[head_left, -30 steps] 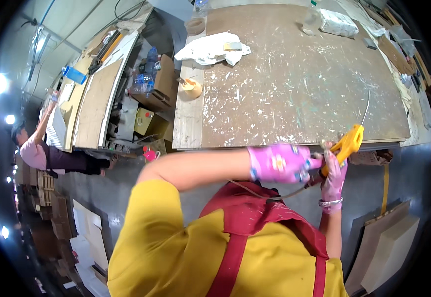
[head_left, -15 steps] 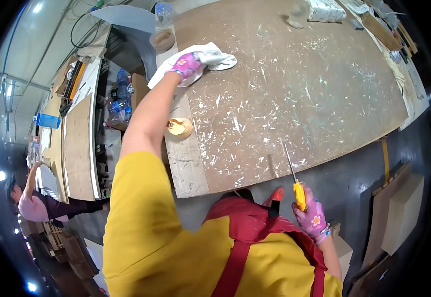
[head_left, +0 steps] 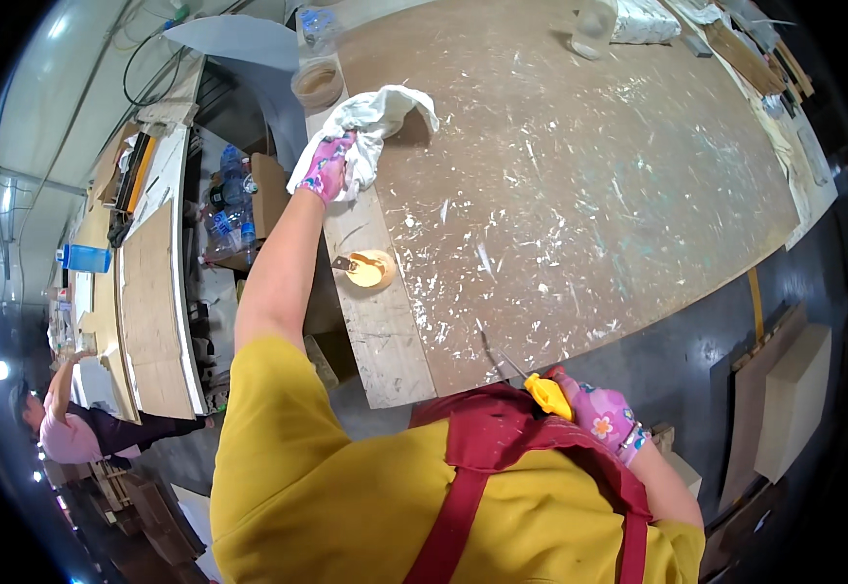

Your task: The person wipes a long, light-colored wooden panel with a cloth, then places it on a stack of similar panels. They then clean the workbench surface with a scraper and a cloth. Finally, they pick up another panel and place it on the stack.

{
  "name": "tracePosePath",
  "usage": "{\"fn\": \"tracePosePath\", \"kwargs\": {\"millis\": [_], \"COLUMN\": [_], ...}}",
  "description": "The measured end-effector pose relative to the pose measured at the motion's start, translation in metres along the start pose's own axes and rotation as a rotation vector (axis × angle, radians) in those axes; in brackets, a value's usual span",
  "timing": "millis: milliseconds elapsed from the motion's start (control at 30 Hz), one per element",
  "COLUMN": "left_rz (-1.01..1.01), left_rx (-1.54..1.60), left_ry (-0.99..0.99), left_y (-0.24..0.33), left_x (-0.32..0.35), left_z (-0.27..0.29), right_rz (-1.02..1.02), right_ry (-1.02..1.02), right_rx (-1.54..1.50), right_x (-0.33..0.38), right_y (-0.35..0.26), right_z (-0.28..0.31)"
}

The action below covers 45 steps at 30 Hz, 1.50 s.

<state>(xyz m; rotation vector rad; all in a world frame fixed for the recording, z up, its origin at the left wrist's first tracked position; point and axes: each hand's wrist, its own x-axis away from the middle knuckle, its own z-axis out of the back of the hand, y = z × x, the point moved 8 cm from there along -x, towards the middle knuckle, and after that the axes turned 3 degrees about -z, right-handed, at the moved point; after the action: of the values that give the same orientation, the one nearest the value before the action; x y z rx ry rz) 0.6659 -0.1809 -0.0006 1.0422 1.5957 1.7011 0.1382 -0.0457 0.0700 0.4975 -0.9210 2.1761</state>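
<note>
Looking at a big brown worktable [head_left: 579, 195], speckled all over with white marks, with a pale strip [head_left: 385, 350] down its left side. Grey floor [head_left: 711, 331], plus another bench [head_left: 156, 302] over left with one co-worker [head_left: 72, 433] in a pink top. Counting up: one white cloth [head_left: 375, 115], bunched in the closed left hand [head_left: 329, 165], over that pale strip; one yellow tool [head_left: 548, 395] with a thin metal tip, gripped in the right hand [head_left: 601, 411] by the near edge; one tub [head_left: 370, 270] of pale yellow stuff; at least two boards [head_left: 793, 404] off right.
</note>
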Motion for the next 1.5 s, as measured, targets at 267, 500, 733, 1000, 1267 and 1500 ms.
{"fn": "tracePosePath", "kwargs": {"millis": [267, 500, 733, 1000, 1267, 1500], "left_rz": [-0.049, 0.117, -0.661, -0.297, -0.376, -0.302], "left_rx": [0.15, -0.335, -0.729, -0.896, -1.311, -1.545], "left_ry": [0.044, -0.002, -0.368, -0.466, -0.636, -0.803], "left_y": [-0.009, -0.015, 0.045, 0.047, 0.058, 0.083], "left_x": [0.011, 0.015, 0.033, 0.034, 0.04, 0.05], "left_z": [-0.006, -0.002, -0.07, -0.09, -0.114, -0.151], "right_rz": [-0.072, -0.163, -0.285, -0.262, -0.365, -0.396], "right_ry": [0.129, 0.372, 0.415, 0.471, 0.472, 0.499], "right_rx": [0.08, -0.05, -0.108, -0.114, -0.091, -0.097], "right_x": [-0.032, -0.054, -0.071, -0.075, -0.018, -0.009], "right_y": [-0.019, 0.02, 0.05, 0.062, 0.133, 0.197], "right_z": [0.012, 0.068, 0.106, 0.121, 0.116, 0.151]}}
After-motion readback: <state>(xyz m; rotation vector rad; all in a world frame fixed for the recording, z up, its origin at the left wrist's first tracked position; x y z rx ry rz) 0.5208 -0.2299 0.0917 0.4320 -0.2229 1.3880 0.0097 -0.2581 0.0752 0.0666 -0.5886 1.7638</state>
